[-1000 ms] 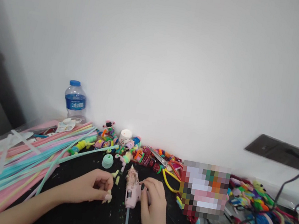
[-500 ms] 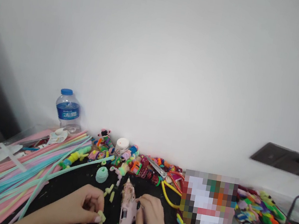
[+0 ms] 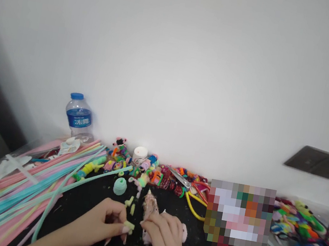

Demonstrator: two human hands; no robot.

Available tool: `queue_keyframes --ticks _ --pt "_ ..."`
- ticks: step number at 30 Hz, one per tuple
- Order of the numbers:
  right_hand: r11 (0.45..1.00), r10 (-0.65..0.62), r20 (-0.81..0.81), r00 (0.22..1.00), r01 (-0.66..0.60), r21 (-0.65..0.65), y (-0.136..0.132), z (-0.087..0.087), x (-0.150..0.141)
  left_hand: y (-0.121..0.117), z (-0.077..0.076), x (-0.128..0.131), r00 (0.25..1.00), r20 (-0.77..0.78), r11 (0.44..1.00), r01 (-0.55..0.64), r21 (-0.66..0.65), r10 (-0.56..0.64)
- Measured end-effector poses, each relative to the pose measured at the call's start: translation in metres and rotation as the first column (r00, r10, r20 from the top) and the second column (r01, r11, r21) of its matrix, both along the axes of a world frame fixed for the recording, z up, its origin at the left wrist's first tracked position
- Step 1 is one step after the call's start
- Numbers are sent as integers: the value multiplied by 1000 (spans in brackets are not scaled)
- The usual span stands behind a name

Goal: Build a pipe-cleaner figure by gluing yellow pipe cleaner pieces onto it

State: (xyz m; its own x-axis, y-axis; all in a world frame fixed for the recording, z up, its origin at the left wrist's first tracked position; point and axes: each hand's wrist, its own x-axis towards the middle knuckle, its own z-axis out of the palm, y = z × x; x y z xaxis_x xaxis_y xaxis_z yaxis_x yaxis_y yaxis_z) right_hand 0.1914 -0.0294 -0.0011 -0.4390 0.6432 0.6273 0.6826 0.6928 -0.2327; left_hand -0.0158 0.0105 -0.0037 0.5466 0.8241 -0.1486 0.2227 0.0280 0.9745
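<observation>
My left hand [image 3: 103, 226] pinches a short yellow-green fuzzy piece [image 3: 129, 225] between thumb and fingertips, just above the black mat [image 3: 86, 202]. My right hand [image 3: 163, 239] is wrapped round a pink glue gun [image 3: 151, 212], whose glue-crusted nozzle points away from me, close to the yellow-green piece. Two more small yellow-green bits [image 3: 131, 204] lie on the mat beyond my left fingers. A mint-green round piece [image 3: 120, 186] sits farther back.
Long pink, blue and green pipe cleaners [image 3: 12, 189] cover the left side. A water bottle [image 3: 79, 117] and a small white jar [image 3: 140, 155] stand by the wall. Coloured fuzzy figures, scissors [image 3: 179, 177] and yellow wire [image 3: 192, 206] line the back; cables lie right.
My right hand has closed round the glue gun and lifted it toward my left hand. My left hand has brought the yellow-green piece nearer the nozzle. The view shifted slightly.
</observation>
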Motion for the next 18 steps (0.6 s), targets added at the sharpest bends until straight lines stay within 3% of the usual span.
queue_keyframes --ticks 4,11,18 --pt "998 66 16 998 -67 14 -6 5 -8 -10 4 8 999 -14 999 33 11 -33" --pt "997 56 -15 998 -57 -52 -11 11 -6 -14 3 16 990 113 996 91 -3 -90" --pt "996 44 -18 999 -46 -71 -11 5 -5 -13 1 18 983 119 990 142 -9 -140"
